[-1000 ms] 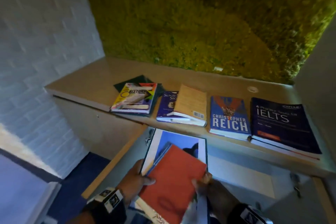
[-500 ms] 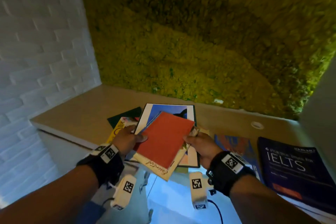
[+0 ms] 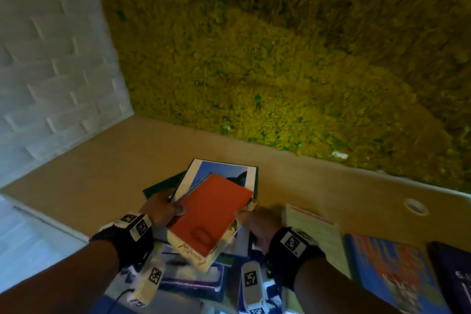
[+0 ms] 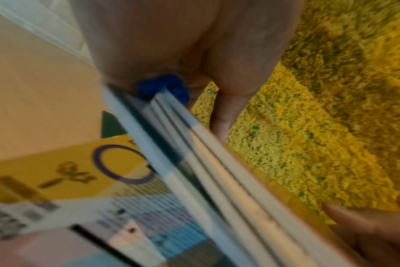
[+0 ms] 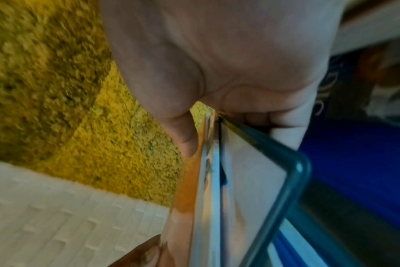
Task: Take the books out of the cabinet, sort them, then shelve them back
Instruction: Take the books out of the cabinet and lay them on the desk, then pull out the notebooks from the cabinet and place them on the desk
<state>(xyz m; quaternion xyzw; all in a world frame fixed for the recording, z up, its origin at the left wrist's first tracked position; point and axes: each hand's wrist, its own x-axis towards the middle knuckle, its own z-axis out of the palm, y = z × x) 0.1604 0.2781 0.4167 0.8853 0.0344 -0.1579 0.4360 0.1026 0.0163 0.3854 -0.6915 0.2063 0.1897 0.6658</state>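
Both hands hold a small stack of thin books above the wooden countertop (image 3: pixel 107 176). A red-covered book (image 3: pixel 211 214) lies on top, a cream one with script lettering (image 3: pixel 188 253) under it, and a large white-framed book with a blue picture (image 3: pixel 224 171) at the bottom. My left hand (image 3: pixel 163 209) grips the stack's left edge, thumb on the red cover. My right hand (image 3: pixel 254 216) grips the right edge. In the left wrist view the stack's page edges (image 4: pixel 217 180) run between thumb and fingers; the right wrist view shows the stack's edge (image 5: pixel 210 180) pinched likewise.
More books lie flat on the counter: a dark green one (image 3: pixel 158 186), a yellow history book (image 4: pixel 57 171), a beige one (image 3: pixel 313 227), a blue one (image 3: pixel 392 278) and a dark navy one (image 3: pixel 453 278). A moss wall (image 3: pixel 280 58) backs the counter; white brick (image 3: pixel 51 58) stands at left.
The held stack has risen from below the counter's edge to above the books lying on it, moving forward. Both hands kept their grip.
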